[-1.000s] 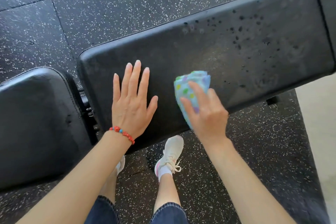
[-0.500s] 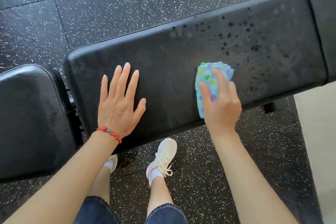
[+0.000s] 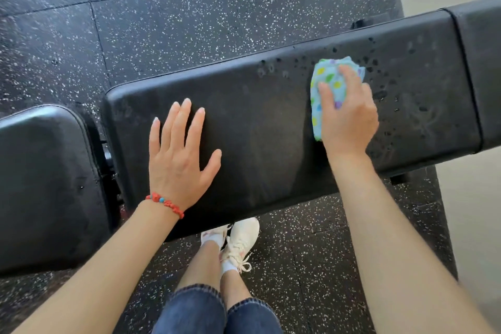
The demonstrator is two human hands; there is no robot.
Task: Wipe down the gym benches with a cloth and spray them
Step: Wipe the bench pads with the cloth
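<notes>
A long black padded bench (image 3: 271,122) runs across the middle of the view, its right part dotted with spray droplets (image 3: 379,73). My left hand (image 3: 179,154) lies flat on the pad's left part, fingers straight and spread. My right hand (image 3: 347,114) grips a bunched light-blue cloth with coloured dots (image 3: 325,81) and presses it on the pad among the droplets. No spray bottle is in view.
A second black pad (image 3: 46,184) sits at the left, with a metal hinge gap (image 3: 108,154) between the pads. Another pad section (image 3: 482,68) continues at the right. Speckled black rubber floor (image 3: 189,8) lies all around. My feet in white shoes (image 3: 238,241) stand below the bench.
My right hand slid the cloth rightward and farther along the pad into the wet droplets. My left hand stayed flat on the pad.
</notes>
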